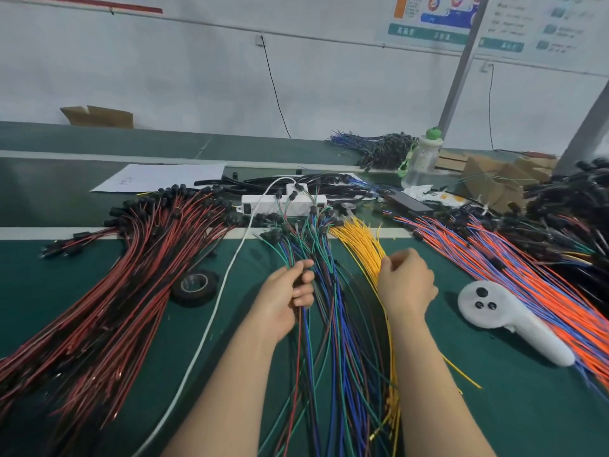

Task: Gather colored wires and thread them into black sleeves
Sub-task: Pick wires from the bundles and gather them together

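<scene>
Two bundles in work: mixed green-blue wires (329, 291) and yellow wires (369, 255), side by side on the green mat (461, 407).
Left hand (290, 291): fingers wrapped round the mixed strands.
Right hand (407, 282): curled at the yellow wires; pinch not discernible.
Black sleeves (227, 183): far back, beside the power strip (283, 202).
Handling: draw one yellow strand clear; level the ends before threading.

A: How do our arms lie?
B: Both are bare and reach forward from the bottom edge. Our left arm (230, 390) slants in toward the middle, and our right arm (435, 390) runs straighter.
A: And our left hand (290, 293)?
B: Its palm faces right, with fingers curled round wires (324, 324) and thumb on top.
A: Our right hand (407, 283)?
B: We see its back. The fingers are curled under, and thumb and forefinger pinch yellow wires (365, 255). Our hands are near each other but apart.
</scene>
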### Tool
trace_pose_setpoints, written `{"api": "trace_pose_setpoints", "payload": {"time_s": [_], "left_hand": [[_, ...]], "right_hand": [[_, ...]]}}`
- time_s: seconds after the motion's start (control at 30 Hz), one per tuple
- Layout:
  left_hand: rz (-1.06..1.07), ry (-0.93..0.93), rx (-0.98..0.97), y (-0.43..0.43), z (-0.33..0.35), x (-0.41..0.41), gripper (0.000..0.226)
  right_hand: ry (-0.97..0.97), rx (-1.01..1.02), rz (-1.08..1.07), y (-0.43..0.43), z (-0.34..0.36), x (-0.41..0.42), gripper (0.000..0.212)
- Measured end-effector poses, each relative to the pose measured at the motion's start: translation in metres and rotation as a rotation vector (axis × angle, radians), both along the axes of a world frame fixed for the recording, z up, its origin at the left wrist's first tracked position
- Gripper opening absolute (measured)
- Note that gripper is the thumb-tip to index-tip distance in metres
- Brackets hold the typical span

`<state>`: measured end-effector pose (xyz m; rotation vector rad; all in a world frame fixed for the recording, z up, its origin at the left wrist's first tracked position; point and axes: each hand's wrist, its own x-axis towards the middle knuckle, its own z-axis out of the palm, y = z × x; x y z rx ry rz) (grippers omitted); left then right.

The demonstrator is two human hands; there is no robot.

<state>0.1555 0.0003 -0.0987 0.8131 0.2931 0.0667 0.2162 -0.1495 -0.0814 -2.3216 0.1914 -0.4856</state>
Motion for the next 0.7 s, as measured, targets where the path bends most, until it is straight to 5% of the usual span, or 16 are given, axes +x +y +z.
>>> {"api": "trace_pose_setpoints", "payload": {"time_s": [0.1, 0.37, 0.7], "left_hand": [[0.026, 0.000, -0.043, -0.001, 0.000, 0.000, 0.020], [0.021, 0.000, -0.006, -0.002, -0.002, 0.000, 0.024], [0.185, -0.119, -0.214, 0.013, 0.005, 0.004, 0.025]], "right_hand": [[-0.097, 0.146, 0.170, 0.012, 0.020, -0.011, 0.007], [0.303, -0.385, 0.705, 0.053, 0.022, -0.047, 0.021], [0.423, -0.437, 0.956, 0.043, 0.036, -0.063, 0.038]]}}
